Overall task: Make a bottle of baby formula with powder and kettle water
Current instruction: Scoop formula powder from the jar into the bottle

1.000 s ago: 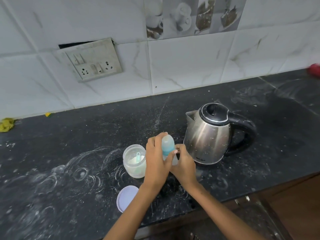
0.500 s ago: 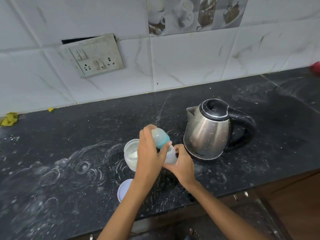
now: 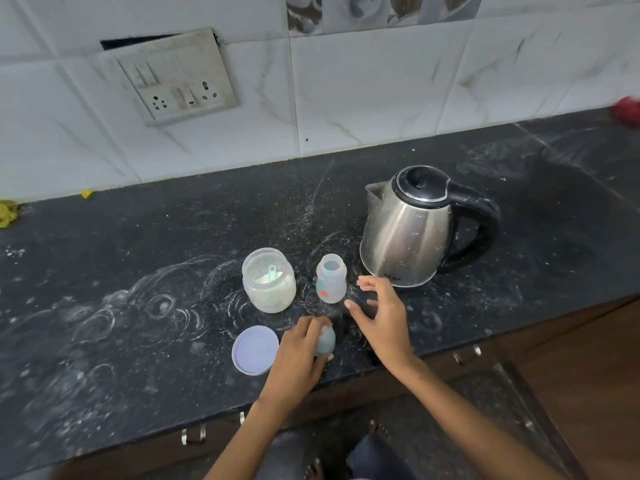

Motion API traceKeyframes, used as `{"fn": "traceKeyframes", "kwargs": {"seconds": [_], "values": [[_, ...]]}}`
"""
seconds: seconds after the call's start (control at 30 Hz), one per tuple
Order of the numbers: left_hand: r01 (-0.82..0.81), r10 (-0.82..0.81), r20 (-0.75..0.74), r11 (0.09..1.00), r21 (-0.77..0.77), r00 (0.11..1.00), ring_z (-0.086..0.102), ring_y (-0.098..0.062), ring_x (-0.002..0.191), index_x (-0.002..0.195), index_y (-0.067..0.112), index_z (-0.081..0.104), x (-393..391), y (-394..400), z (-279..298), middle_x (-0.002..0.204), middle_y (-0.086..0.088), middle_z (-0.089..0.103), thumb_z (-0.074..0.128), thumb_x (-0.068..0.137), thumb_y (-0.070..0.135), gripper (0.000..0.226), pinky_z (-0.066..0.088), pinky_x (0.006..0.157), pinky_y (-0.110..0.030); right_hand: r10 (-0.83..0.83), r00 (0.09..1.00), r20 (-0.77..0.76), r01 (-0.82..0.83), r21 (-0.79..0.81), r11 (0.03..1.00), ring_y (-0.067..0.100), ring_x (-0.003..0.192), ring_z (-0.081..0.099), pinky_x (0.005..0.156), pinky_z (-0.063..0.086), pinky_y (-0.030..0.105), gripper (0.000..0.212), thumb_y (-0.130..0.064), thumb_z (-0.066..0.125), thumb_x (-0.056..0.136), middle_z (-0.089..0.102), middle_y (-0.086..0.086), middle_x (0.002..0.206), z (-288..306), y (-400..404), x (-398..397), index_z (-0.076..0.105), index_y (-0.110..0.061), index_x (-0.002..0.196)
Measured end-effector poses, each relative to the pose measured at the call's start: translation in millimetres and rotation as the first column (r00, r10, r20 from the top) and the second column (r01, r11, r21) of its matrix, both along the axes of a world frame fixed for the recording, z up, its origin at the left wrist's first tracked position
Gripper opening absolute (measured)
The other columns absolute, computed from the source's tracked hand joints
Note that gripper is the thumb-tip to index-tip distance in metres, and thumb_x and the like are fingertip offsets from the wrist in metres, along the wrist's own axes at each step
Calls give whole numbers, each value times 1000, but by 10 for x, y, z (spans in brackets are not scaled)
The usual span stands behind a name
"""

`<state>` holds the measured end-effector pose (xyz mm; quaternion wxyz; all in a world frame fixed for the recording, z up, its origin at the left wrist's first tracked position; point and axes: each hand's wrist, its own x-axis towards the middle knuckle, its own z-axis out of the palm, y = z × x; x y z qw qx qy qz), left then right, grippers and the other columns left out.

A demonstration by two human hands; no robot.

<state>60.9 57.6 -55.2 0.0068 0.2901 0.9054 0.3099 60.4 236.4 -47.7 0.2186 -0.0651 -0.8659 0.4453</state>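
Standing uncapped on the black speckled tabletop (image 3: 138, 271), the small translucent baby bottle (image 3: 331, 278) sits upright between the open powder jar (image 3: 269, 280) and the steel electric kettle (image 3: 408, 230), close to both but touching neither. Its mouth is open and small coloured prints show on its side. The jar holds white powder with a pale scoop (image 3: 272, 273) resting inside. The jar's round lid (image 3: 255, 350) lies flat nearer the tabletop's front edge, just left of the left hand (image 3: 299, 358).

The left hand's fingers are closed around the bottle's blue-green cap (image 3: 325, 341), holding it low at the tabletop, in front of the bottle; whether the cap touches the surface cannot be told, as this part is a little blurred. The right hand (image 3: 381, 320) hovers just right of the bottle with its fingers spread wide and holding nothing, the fingertips near the bottle and the kettle's base but apart from both.

The kettle has its black lid shut, spout toward the left and handle toward the right. White powder smears and ring marks cover the tabletop around the jar. A switch and socket plate (image 3: 176, 77) hangs on the tiled wall behind
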Motion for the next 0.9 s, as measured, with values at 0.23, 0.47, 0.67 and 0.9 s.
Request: {"fn": "traceKeyframes", "kwargs": {"seconds": [0.23,0.47,0.67,0.9], "values": [[-221,265,-169,945,241,949,47,-21,114,125,12,42,69,-194,253,124,-9,50,68,79,43,60,37,98,-28,137,976,-168,-129,56,990,16,100,62,76,57,39,26,-16,66,86,63,1,108,345,-272,-59,60,-6,109],[-583,604,7,766,271,797,31,-26,136,140,7,29,-374,-476,348,147,-12,34,77,52,64,116,25,111,-40,295,935,-199,-276,118,954,9,97,62,79,55,26,21,-9,68,87,64,1,106,651,-548,-485,64,-8,108],[-563,528,196,782,269,826,52,-12,117,131,23,39,-674,-466,291,126,9,56,85,43,58,106,42,100,-45,423,905,-45,-418,88,904,9,93,65,80,58,30,19,-6,66,88,69,1,103,699,-638,-803,68,-8,106],[-414,415,73,845,340,907,48,15,102,110,48,43,-623,-474,380,107,36,52,88,53,28,75,38,81,-13,514,842,166,-540,283,793,19,92,69,83,54,40,16,-10,63,90,76,1,99,853,-593,-975,75,-12,101]]}}
